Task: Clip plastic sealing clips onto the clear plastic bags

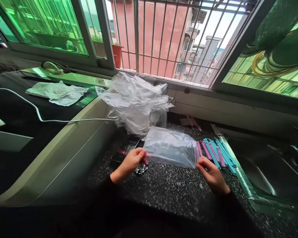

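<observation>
A clear plastic bag is stretched flat between my two hands above the speckled dark counter. My left hand pinches its left edge, fingers pressed together. At the lower right corner, my right hand closes finger and thumb on the bag. Just under my left hand lies a beaded bracelet. Pink, purple and teal strips are spread on the counter beyond my right hand. Behind the bag rises a loose heap of clear plastic bags.
A phone lies left of the bag, partly covered. At the right is a metal sink. A white cable runs in from the left, near a crumpled cloth. The barred window stands behind the counter.
</observation>
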The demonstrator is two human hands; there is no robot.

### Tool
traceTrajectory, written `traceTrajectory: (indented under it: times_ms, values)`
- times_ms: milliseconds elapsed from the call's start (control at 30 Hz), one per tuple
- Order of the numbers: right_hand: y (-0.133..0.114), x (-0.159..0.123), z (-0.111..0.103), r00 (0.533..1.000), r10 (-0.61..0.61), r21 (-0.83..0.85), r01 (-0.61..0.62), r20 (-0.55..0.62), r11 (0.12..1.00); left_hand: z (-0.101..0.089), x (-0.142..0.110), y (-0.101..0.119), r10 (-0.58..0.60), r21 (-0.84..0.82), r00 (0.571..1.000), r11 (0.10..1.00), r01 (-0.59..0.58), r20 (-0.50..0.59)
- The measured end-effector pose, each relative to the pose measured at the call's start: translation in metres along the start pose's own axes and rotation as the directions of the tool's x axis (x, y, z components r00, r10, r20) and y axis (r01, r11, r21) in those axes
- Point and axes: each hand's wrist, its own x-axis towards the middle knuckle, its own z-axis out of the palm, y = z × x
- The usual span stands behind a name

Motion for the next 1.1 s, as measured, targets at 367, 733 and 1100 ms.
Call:
traceTrajectory:
  times_ms: [367, 733, 1100]
  values:
    - [0.041, -0.036, -0.019, 0.809, 0.579, 0.277, -0.583, 0.103, 0.764, -0.004, -0.054, -0.029, -0.453, 0.438, 0.865, 0.837, 0.328, 0.217]
    - [0.066, 0.052, -0.016, 0.972, 0.233, -0.202, -0.228, 0.005, 0.953, 0.008, 0.017, 0.006, 0.172, 0.826, 0.923, 0.413, -0.384, 0.343]
    - [0.079, 0.063, -0.016, 0.976, 0.209, -0.203, -0.216, -0.053, 0.955, 0.039, 0.007, -0.032, 0.146, 0.81, 0.821, 0.142, -0.569, 0.551]
